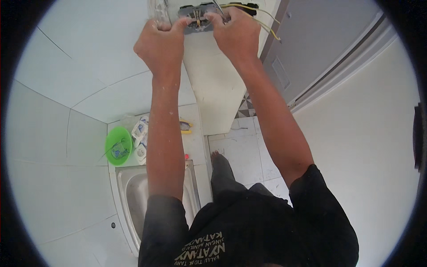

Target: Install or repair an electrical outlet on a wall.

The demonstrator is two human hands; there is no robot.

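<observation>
High in the view, a dark grey electrical fitting with brass-coloured metal at its middle sits between my two hands. My left hand is closed, its thumb pressed on the fitting's left side. Clear plastic shows at the fingers of that hand. On the other side my right hand is closed too, its thumb on the fitting's right side. A thin metal shaft rises beside its fingers; I cannot make out its handle. Yellow wires run out past my right hand.
A steel sink lies below my left arm. Next to it on the counter are a green bowl, white packages and a yellow-handled tool. A grey door stands at right, over a tiled floor.
</observation>
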